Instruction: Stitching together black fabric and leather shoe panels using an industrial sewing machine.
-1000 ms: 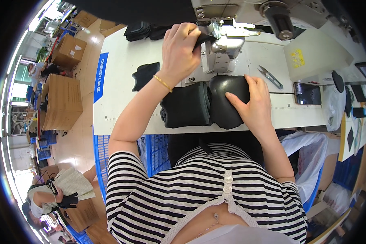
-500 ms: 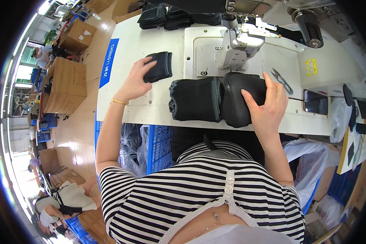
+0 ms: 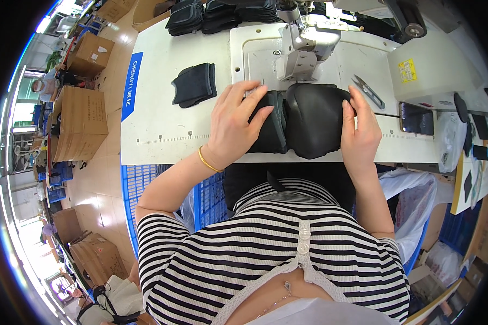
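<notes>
My left hand [image 3: 236,122] rests over the left part of a dark folded fabric pile [image 3: 270,130], fingers curved and spread, thumb apart; part of the pile is hidden beneath it. Against that pile's right side stands a rounded, smooth black leather-like stack [image 3: 315,120]. At its right edge is my right hand [image 3: 361,130], thumb and fingers closed on the edge. A smaller stack of dark pieces [image 3: 194,85] lies by itself at the left on the white table [image 3: 168,119].
Beyond the piles stands the sewing machine head [image 3: 309,51]. Thread snips [image 3: 368,92] and a phone [image 3: 416,118] lie to the right. Several dark stacks [image 3: 219,17] line the back edge. A blue crate [image 3: 211,200] is below the table; cardboard boxes [image 3: 81,123] stand leftward.
My left hand has left the small stack and moved right onto the fabric pile. My right hand stays at the black stack, its fingers drawn closer together. The view has shifted slightly.
</notes>
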`<move>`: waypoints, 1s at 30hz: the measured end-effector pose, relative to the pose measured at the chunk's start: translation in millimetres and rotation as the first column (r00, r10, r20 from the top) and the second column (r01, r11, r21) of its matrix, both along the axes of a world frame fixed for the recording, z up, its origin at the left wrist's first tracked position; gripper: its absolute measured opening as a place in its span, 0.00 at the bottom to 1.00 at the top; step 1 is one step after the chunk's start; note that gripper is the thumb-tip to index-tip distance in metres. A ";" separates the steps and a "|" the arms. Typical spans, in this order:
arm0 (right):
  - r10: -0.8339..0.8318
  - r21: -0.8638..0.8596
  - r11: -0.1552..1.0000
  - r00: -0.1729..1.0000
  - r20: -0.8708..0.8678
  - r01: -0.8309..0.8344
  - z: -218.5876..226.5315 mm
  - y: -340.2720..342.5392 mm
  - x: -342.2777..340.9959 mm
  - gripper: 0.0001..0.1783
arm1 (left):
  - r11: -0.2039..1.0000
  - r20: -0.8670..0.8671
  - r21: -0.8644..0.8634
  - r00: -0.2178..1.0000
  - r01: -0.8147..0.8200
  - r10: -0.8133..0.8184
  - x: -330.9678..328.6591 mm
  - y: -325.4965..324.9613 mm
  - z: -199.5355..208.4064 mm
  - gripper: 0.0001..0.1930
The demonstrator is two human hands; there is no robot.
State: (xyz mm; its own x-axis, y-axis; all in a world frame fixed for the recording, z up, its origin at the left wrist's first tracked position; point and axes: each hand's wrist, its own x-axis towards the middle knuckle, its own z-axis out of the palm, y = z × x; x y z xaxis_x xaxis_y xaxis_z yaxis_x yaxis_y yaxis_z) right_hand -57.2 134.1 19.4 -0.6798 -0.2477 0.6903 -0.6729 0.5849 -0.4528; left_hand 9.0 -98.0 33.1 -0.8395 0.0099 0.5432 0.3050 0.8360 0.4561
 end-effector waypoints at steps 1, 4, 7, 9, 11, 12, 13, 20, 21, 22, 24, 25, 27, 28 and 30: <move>0.020 -0.029 0.999 0.999 0.031 -0.019 0.1 2.1 -0.2 0.13 | 0.999 -0.072 0.035 0.997 -0.033 0.035 0.2 2.6 0.6 0.16; 0.053 -0.070 0.996 0.994 0.095 -0.046 0.4 3.2 -1.1 0.07 | 0.996 0.010 -0.085 1.000 0.001 0.000 2.3 -3.8 -0.6 0.13; 0.087 -0.106 0.992 0.989 0.116 -0.075 1.6 3.0 -2.5 0.05 | 1.000 0.055 -0.026 0.998 -0.008 0.010 0.4 -5.7 0.8 0.13; 0.096 -0.118 0.990 0.986 0.136 -0.081 4.7 4.8 -4.3 0.05 | 1.000 0.040 -0.029 0.999 -0.004 0.005 -1.0 -3.6 5.5 0.12; 0.115 -0.133 0.987 0.981 0.155 -0.094 10.8 6.4 -6.0 0.05 | 0.999 0.025 -0.035 1.000 -0.008 0.009 0.9 -4.1 5.6 0.10; 0.125 -0.144 0.984 0.981 0.150 -0.104 16.1 7.4 -7.1 0.05 | 0.996 0.055 0.070 0.997 0.045 -0.049 3.0 -6.7 2.8 0.09; 0.131 -0.154 0.982 0.981 0.144 -0.108 21.2 8.9 -9.0 0.05 | 0.979 0.077 0.177 0.990 0.099 -0.115 2.5 -7.5 5.6 0.07; 0.348 -0.419 0.873 0.921 0.174 -0.251 63.5 -11.1 9.2 0.08 | 0.861 0.122 0.453 0.940 0.233 -0.319 14.1 8.1 85.8 0.08; 0.432 -0.481 0.824 0.881 0.193 -0.298 67.4 -17.7 14.3 0.08 | 0.855 0.069 0.459 0.950 0.242 -0.306 14.7 15.6 91.2 0.08; 0.492 -0.519 0.789 0.844 0.213 -0.328 68.3 -22.3 16.3 0.08 | 0.846 0.011 0.466 0.954 0.259 -0.298 11.6 21.2 93.4 0.08; 0.605 -0.624 0.703 0.747 0.275 -0.340 66.2 -28.3 20.4 0.08 | 0.870 -0.023 0.433 0.967 0.238 -0.253 2.0 27.9 92.3 0.07; 0.600 -0.625 0.704 0.753 0.270 -0.337 64.0 -29.6 21.3 0.08 | 0.890 -0.047 0.409 0.978 0.203 -0.201 -0.7 30.0 91.4 0.07; 0.672 -0.709 0.622 0.692 0.265 -0.333 61.1 -30.8 21.9 0.08 | 0.908 -0.050 0.371 0.980 0.196 -0.191 -3.9 30.2 90.6 0.06; 0.680 -0.725 0.606 0.687 0.257 -0.328 61.3 -30.4 22.7 0.08 | 0.882 -0.004 0.424 0.974 0.206 -0.226 -4.7 29.0 89.3 0.07; 0.669 -0.719 0.618 0.693 0.268 -0.318 61.2 -29.7 22.9 0.08 | 0.853 0.040 0.475 0.963 0.217 -0.268 -6.5 29.3 86.6 0.07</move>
